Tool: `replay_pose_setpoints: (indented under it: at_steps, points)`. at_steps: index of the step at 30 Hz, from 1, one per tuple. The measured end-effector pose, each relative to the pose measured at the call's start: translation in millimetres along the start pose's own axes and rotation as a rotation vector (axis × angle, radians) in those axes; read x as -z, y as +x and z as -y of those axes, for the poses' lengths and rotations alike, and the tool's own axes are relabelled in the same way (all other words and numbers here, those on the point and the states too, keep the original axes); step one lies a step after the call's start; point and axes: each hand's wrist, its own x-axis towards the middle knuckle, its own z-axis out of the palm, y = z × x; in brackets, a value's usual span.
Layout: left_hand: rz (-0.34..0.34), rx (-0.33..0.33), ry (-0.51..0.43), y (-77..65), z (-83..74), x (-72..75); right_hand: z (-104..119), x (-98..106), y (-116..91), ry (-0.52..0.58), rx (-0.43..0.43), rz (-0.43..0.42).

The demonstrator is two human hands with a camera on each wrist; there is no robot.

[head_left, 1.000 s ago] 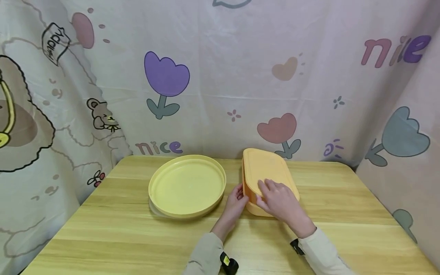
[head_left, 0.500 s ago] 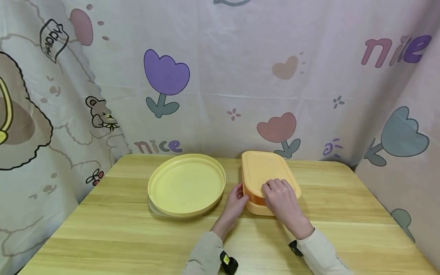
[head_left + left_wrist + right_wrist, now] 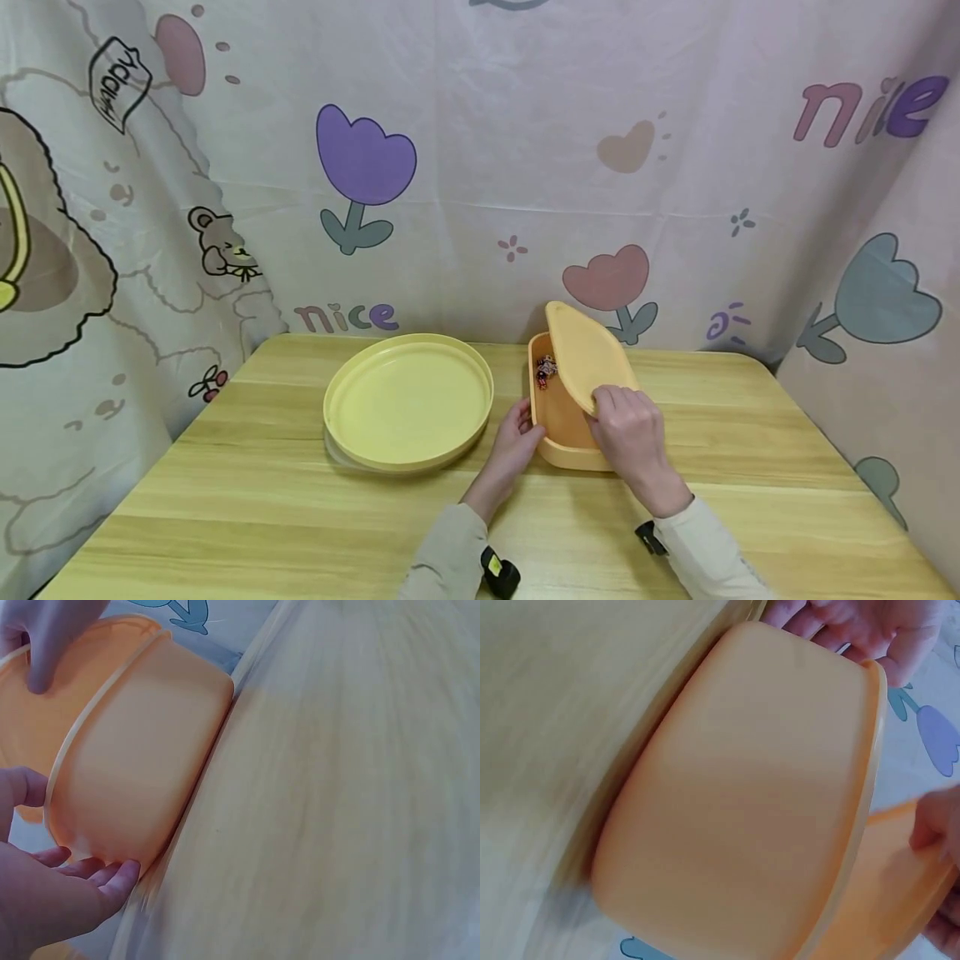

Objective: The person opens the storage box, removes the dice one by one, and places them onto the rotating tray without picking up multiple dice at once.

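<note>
My left hand (image 3: 513, 442) holds the near left corner of an orange rectangular food box (image 3: 573, 457), its thumb at the rim and its fingers along the wall (image 3: 142, 757). My right hand (image 3: 630, 429) pinches the near edge of the box's matching lid (image 3: 592, 354). That lid is raised on its left side and tilts over the right part of the box; in the right wrist view its underside (image 3: 889, 870) shows. Inside the box, at the far left, lies a small dark patterned thing (image 3: 546, 368) with red bits. The lid hides the rest of the interior.
Left of the box stands a round yellow lidded container or tray (image 3: 412, 404) with a pale base below its rim. Both sit on a wooden table (image 3: 300, 533). A printed curtain (image 3: 465, 167) hangs right behind the table and along its sides.
The lid has come up on its left side and swung right, uncovering the box's interior and the small patterned thing. My right hand has moved slightly right with it; my left hand has stayed.
</note>
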Motion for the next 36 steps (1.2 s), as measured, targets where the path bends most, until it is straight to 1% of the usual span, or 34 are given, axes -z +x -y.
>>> replay_pose_setpoints:
  at_steps: [6,11,14,20,22,25,29,31,33,36]
  points:
    - [0.01,0.009,0.011,-1.2,-3.3,1.5,-4,6,-4,-0.029,-0.199,-0.039]
    - [0.017,0.016,0.012,-1.6,-4.0,1.5,-13,13,-3,-0.046,-0.311,-0.104]
    - [0.014,0.022,0.02,-0.5,-2.7,2.3,-16,17,-3,-0.026,-0.39,-0.14]
    - [0.003,0.026,0.035,0.9,-1.6,4.2,-25,19,-5,-0.012,-0.511,-0.177]
    - [0.002,0.03,0.032,0.9,-1.4,4.3,-31,21,-6,-0.015,-0.577,-0.2]
    - [0.001,0.032,0.038,0.9,-0.8,4.3,-40,27,-7,-0.013,-0.733,-0.229]
    - [-0.005,0.037,0.038,0.7,-0.7,5.4,-47,36,-8,0.029,-1.003,-0.225]
    - [-0.004,0.039,0.039,0.7,-0.3,6.0,-51,40,-10,0.061,-1.131,-0.239]
    - [-0.001,0.043,0.042,1.1,-0.3,6.3,-56,44,-12,0.102,-1.255,-0.277]
    - [0.003,0.044,0.045,1.6,-0.6,6.3,-64,48,-18,0.177,-1.413,-0.357]
